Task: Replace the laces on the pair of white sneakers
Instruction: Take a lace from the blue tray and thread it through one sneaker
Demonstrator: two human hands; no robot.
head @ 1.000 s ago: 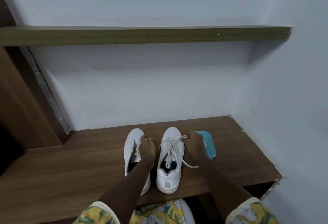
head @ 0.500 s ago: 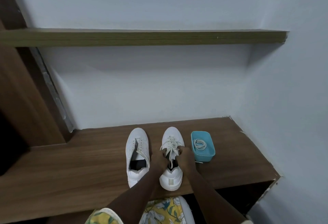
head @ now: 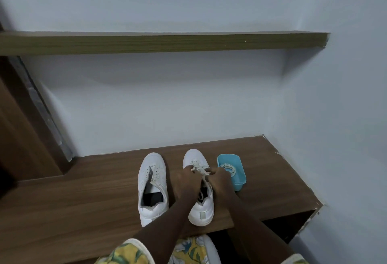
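**White sneakers [head: 154, 211]: one stripped, one in hand**

Both white low-top leather-look shoes stand side by side, toes to the wall, near the front edge of the brown wood-grain bench top [head: 83, 190]. The left sneaker [head: 146, 171] shows bare eyelets and an open tongue. As far as this small view allows, no lace runs through it. The right sneaker [head: 201, 211] carries a flat cream lace [head: 199, 168] criss-crossed over its tongue. The left hand [head: 186, 182] and the right hand [head: 219, 180] sit either side of that lacing, fingers curled in and pinching the lace. A loose strand hangs between them into the shoe's mouth. Just beside the right sneaker, a shallow teal plastic tray [head: 240, 182] holds a coiled lace [head: 229, 167].

My reading is that the job is somewhere in its first half. One shoe seems emptied and the other is being worked on. Whether the hands are drawing lace out or threading it in cannot be told. Neither shoe is finished and tied.
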